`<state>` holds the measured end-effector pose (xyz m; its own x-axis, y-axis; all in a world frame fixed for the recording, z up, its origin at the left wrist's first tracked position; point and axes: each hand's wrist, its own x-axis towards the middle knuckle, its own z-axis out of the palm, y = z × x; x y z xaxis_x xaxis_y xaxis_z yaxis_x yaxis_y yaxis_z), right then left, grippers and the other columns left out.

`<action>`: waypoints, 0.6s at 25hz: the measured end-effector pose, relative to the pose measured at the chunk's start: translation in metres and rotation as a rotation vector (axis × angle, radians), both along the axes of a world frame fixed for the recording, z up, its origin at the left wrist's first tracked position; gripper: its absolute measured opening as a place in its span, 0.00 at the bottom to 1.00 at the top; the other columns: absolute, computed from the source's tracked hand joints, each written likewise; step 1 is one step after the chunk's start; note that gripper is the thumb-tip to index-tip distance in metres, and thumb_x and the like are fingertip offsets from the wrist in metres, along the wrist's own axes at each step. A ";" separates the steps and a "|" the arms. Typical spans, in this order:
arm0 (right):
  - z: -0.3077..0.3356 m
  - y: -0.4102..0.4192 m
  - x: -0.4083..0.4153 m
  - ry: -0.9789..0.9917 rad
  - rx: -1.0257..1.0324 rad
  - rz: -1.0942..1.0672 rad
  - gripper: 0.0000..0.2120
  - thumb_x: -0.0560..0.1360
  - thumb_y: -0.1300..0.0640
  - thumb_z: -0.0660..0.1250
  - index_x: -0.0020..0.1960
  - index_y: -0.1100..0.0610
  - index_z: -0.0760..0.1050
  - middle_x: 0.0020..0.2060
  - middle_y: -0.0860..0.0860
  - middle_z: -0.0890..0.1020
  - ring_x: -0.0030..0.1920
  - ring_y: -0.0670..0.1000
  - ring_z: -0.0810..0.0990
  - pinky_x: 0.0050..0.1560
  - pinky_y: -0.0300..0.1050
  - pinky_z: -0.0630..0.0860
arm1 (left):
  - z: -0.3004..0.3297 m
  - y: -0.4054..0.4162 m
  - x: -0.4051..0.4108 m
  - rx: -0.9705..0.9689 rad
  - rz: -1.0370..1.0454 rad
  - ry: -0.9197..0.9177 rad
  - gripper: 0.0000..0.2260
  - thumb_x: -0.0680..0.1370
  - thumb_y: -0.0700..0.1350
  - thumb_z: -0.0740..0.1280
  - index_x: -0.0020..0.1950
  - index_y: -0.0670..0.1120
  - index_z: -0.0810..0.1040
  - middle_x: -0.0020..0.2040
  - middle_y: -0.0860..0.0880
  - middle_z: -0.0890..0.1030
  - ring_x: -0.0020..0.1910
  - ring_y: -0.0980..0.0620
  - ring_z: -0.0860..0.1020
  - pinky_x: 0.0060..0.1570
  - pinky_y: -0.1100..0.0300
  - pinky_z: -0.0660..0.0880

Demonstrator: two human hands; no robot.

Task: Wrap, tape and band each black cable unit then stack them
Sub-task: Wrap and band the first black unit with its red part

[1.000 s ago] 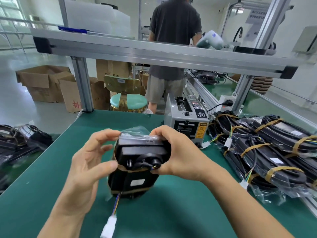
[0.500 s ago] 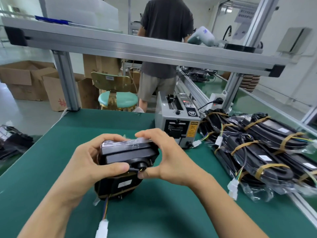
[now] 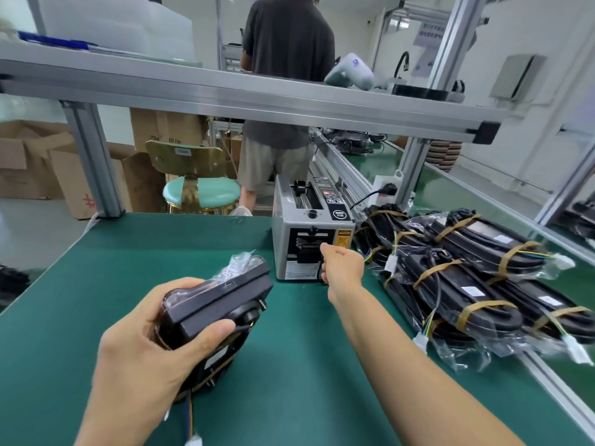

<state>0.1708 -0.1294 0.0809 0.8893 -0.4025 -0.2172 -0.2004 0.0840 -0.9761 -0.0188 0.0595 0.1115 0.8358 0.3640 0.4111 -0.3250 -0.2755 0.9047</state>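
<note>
**A:** ok so where's the tape step at? The left hand is in the lower left of the frame, thumb and fingers wrapped round the black cable unit, holding it just above the green bench. Clear wrap sticks out of its far end.

**B:** yeah, and the unit's long axis runs from lower left up toward the centre, so the bagged end points roughly at the tape dispenser. The right hand is way nearer the machine, right up at its front slot in the middle of the frame.

**A:** got tape already?

**B:** can't tell. Fingers are curled in at the outlet, maybe pinching a strip, but it's too small to see. My guess: pull a piece, then bring it back down-left to the wrap.

**A:** and the finished ones?

**B:** banded stack sits on the right side of the frame, just beside the dispenser, well apart from the left hand.
</note>
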 end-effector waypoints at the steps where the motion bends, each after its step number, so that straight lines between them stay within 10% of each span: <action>1: 0.000 0.003 0.005 0.001 0.001 -0.016 0.04 0.76 0.58 0.68 0.43 0.56 0.80 0.30 0.49 0.75 0.30 0.50 0.69 0.35 0.44 0.70 | -0.001 -0.001 -0.001 0.000 0.014 -0.011 0.19 0.55 0.53 0.76 0.44 0.63 0.80 0.40 0.62 0.83 0.35 0.67 0.78 0.41 0.80 0.71; 15: 0.026 0.020 -0.015 0.024 0.109 0.068 0.11 0.74 0.57 0.69 0.35 0.54 0.70 0.30 0.49 0.70 0.30 0.49 0.65 0.26 0.39 0.63 | -0.008 -0.008 0.002 0.044 0.032 -0.009 0.20 0.58 0.55 0.76 0.48 0.60 0.79 0.45 0.57 0.83 0.41 0.60 0.80 0.45 0.72 0.74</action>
<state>0.1555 -0.1096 0.1068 0.9077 -0.3142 -0.2782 -0.2327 0.1748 -0.9567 -0.0163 0.0512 0.1038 0.8204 0.3717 0.4345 -0.3231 -0.3256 0.8886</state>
